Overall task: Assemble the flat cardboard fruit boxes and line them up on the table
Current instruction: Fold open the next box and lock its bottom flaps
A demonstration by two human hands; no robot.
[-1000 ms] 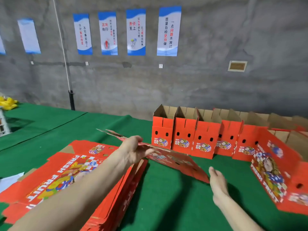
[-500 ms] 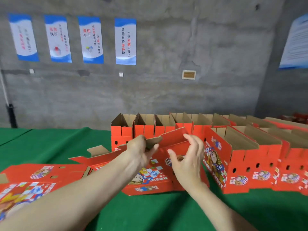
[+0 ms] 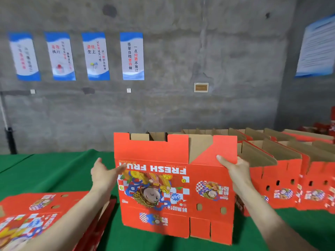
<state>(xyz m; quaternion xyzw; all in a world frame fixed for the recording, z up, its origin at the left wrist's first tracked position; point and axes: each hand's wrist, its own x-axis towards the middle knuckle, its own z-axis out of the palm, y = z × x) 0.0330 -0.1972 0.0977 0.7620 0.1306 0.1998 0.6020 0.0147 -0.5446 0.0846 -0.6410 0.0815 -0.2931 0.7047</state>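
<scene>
**Squaring up a half-formed box with one firm hold**

Head view: the half-formed box (image 3: 163,187) stands on end on the green table (image 3: 54,169), its "FRESH FRUIT" print upside down towards the camera and its top flaps up and unfolded. The right hand (image 3: 235,169) pinches the box's upper right corner, thumb on the red face and fingers hidden behind. The left hand (image 3: 102,173) is flat and relaxed, its fingertips just touching the box's left edge and gripping nothing.

With only that one corner held, the box could likely sag back flat or tip to its left. The slit flaps along its bottom edge look loose and might buckle under it. A swing to the right could knock the assembled boxes (image 3: 282,178) just beside it out of line.

Counted: one box in hand and two hands. The flat blanks (image 3: 41,211) lie in one stack left of the box, number untellable. Assembled boxes stand in rows right of and behind it, too overlapped to count. Five posters (image 3: 132,56) hang on the wall behind.
</scene>
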